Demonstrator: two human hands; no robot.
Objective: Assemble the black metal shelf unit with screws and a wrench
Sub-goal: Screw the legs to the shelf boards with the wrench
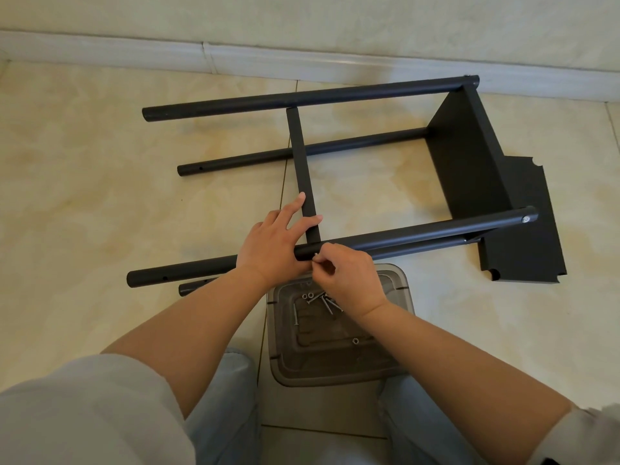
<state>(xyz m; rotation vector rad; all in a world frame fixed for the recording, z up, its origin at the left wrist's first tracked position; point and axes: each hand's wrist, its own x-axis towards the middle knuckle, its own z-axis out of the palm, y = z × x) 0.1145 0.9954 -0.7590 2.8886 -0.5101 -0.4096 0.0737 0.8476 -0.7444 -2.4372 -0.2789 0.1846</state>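
Shelf unit (pixel 469 169) lies sideways; our left hand (pixel 271 250) presses the crossbar (pixel 303 169) against the near pole (pixel 419 231), right-hand fingers (pixel 323 263) pinching a screw at it.

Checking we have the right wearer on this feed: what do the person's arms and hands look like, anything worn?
Both forearms are bare, with no gloves, rings or watch visible on the left hand or right hand. Light grey sleeves are pushed up near the elbows, above light blue jeans.
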